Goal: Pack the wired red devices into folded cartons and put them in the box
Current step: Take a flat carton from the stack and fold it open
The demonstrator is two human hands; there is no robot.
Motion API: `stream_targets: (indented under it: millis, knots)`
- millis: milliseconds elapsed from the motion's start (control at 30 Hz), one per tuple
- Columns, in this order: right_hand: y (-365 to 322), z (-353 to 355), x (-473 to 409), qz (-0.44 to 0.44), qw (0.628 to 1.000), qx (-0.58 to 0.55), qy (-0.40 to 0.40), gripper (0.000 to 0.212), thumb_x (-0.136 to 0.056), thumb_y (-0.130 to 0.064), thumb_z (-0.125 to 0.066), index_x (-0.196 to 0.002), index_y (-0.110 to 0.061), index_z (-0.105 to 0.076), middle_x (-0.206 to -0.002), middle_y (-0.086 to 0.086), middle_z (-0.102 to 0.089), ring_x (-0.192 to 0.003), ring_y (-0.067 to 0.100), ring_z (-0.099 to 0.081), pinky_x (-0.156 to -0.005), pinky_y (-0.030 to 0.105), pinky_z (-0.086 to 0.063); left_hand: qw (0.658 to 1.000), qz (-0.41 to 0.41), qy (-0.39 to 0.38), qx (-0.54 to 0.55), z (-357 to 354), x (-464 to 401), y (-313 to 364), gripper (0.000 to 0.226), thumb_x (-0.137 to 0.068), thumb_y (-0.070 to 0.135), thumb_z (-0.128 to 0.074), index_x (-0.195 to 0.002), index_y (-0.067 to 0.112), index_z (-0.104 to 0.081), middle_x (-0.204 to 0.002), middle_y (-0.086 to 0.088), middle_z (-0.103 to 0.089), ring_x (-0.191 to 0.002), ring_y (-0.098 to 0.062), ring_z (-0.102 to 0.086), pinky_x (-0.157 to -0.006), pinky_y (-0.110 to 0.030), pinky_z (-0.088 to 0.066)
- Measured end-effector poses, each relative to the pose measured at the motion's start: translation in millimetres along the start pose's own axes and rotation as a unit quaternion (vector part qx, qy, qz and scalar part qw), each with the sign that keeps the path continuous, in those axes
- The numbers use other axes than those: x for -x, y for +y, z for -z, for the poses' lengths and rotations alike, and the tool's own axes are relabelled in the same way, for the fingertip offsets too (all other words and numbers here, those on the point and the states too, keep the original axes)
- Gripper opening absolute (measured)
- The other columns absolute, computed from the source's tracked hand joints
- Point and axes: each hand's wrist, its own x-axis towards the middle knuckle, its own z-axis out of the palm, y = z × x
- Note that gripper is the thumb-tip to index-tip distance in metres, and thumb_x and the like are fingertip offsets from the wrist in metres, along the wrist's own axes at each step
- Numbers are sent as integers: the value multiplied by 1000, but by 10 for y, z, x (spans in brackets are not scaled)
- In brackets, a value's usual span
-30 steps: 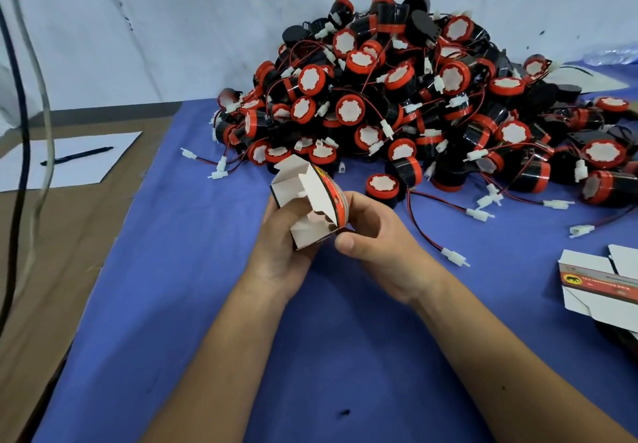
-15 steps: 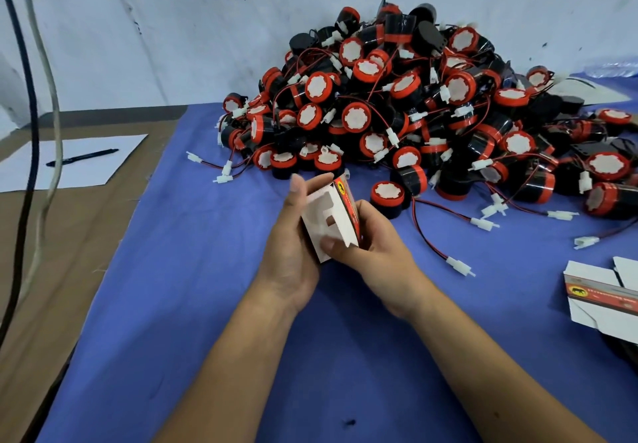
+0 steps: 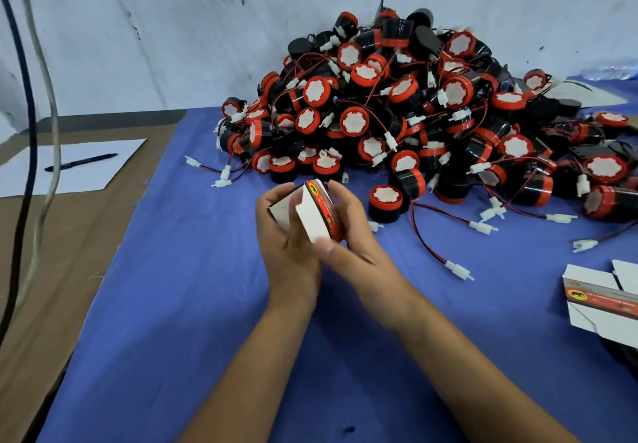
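Carton (image 3: 316,216), small and white with a red-and-black printed side, is held above the blue-covered desk (image 3: 165,304); the left hand (image 3: 288,239) and right hand (image 3: 348,232) each keep a closed grip on it, folding its flaps. No device is visibly inside. Flat cartons (image 3: 602,301) wait at the right edge. Just beyond, one wired red device (image 3: 385,199) stands apart. Farther back, the pile of devices (image 3: 414,114) remains unpacked. The box is out of view.
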Motion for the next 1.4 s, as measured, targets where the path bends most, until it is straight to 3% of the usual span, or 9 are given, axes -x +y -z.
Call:
stream_targets:
  millis: [67,167,233,367,433,500,633,933,1400]
  knots:
    - [-16,-4,-35,-17,996,-61,63,56,-98,-38,-56,-150,-22,-41,-129,-14,-66,-125,4,-59,-99,20,-49,997,-66,-32,-33,9,26,12,17,-105,16,-61,-117,27,-57,-115,3,-70,-103,-19,-72,-80,-45,-62]
    - [-24,37,-79,-13,989,-68,133,41,-92,-36,-68,-124,-11,-60,-117,17,-69,-111,31,-68,-89,40,-60,987,-83,-122,-58,-2,54,9,24,-107,33,-45,-129,30,-53,-127,11,-65,-113,-14,-67,-85,-41,-60]
    - [-21,80,-91,-20,982,-75,173,43,-88,-36,-73,-117,-7,-61,-113,24,-67,-103,35,-69,-90,48,-59,979,-67,-184,-63,7,50,7,35,-107,35,-37,-138,39,-51,-147,4,-55,-135,-22,-55,-103,-55,-53]
    - [-21,185,-100,-57,965,-148,210,38,-95,-32,-69,-120,-4,-60,-112,19,-71,-101,30,-71,-86,46,-61,931,-121,-306,-157,143,-49,48,85,-81,9,-47,-150,56,-33,-172,4,-16,-159,-14,-16,-123,-55,-30]
    - [-15,260,-96,-71,968,-159,182,31,-98,-26,-67,-123,-9,-61,-112,11,-74,-102,27,-73,-84,48,-62,897,-160,-341,-230,197,-100,29,96,-75,8,-59,-159,41,-26,-173,10,-9,-159,-14,-13,-123,-56,-31]
    - [-6,311,-84,-81,975,-164,125,32,-97,-22,-69,-126,-11,-60,-115,9,-74,-106,27,-73,-87,48,-62,887,-167,-342,-263,217,-120,1,97,-74,15,-71,-160,25,-27,-172,15,-9,-159,-14,-15,-119,-54,-37]
    - [9,344,-80,-56,988,-111,89,34,-94,-13,-66,-128,-11,-61,-119,9,-73,-111,27,-70,-89,40,-60,888,-189,-305,-287,220,-122,-18,86,-72,25,-87,-147,26,-45,-168,14,-26,-157,-12,-21,-120,-49,-38]
    - [-1,329,-84,-55,989,16,139,21,-101,-4,-52,-119,-12,-60,-104,7,-70,-91,12,-64,-82,35,-56,868,-246,-289,-320,179,-102,-27,74,-76,42,-78,-143,30,-49,-164,14,-33,-155,-9,-25,-120,-35,-36]
    - [38,371,-80,-60,992,22,112,41,-92,2,-60,-127,-20,-61,-114,3,-73,-108,24,-68,-93,45,-58,840,-292,-272,-367,189,-128,-79,76,-76,25,-89,-142,21,-53,-160,7,-41,-152,-13,-32,-119,-22,-31]
